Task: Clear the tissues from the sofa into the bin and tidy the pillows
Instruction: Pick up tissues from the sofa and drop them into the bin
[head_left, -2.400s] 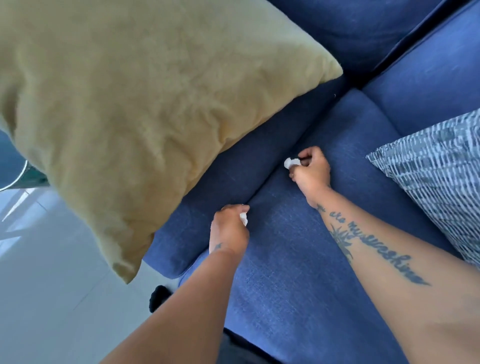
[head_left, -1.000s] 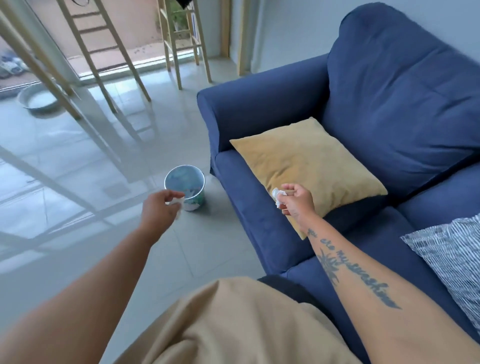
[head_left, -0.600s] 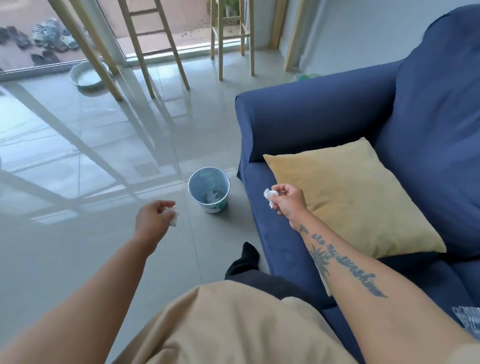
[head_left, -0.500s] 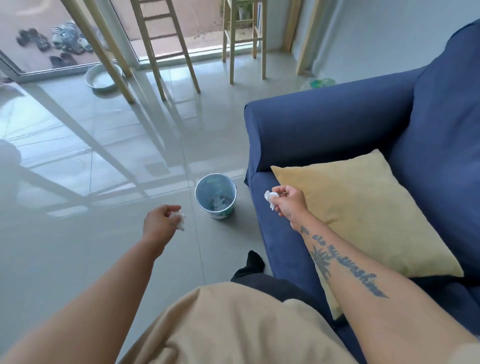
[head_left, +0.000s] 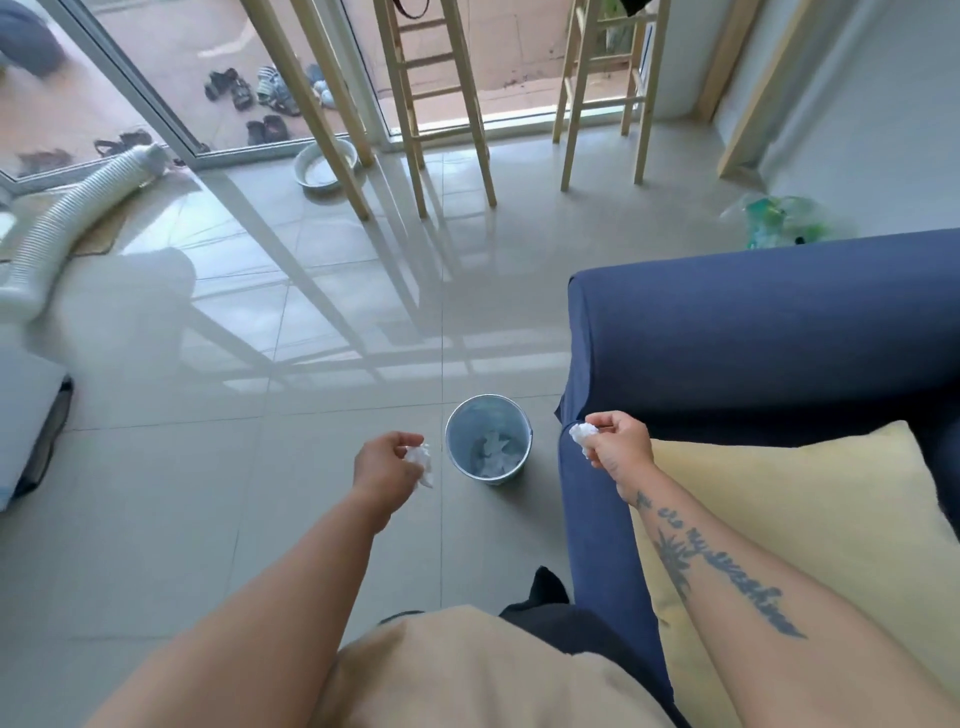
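Note:
A small metal bin (head_left: 457, 429) stands on the floor tiles beside the blue sofa's armrest (head_left: 753, 332), with white tissues lying in its bottom. My left hand (head_left: 387, 465) hovers just left of the bin, closed on a crumpled white tissue (head_left: 421, 460). My right hand (head_left: 618, 447) is held just right of the bin, over the sofa's front corner, pinching another crumpled tissue (head_left: 582, 432). A yellow pillow (head_left: 810, 514) lies flat on the sofa seat under my right forearm.
Wooden ladder legs (head_left: 452, 119) and a stool (head_left: 602, 98) stand by the glass door. A round white basin (head_left: 324, 166) sits near them, a white ribbed hose (head_left: 67, 208) runs along the left, and a green plastic bag (head_left: 779, 221) lies behind the armrest.
My view has swung from the sofa seat to the floor and bin. Both hands, each carrying a tissue, have moved closer to the bin, one on each side.

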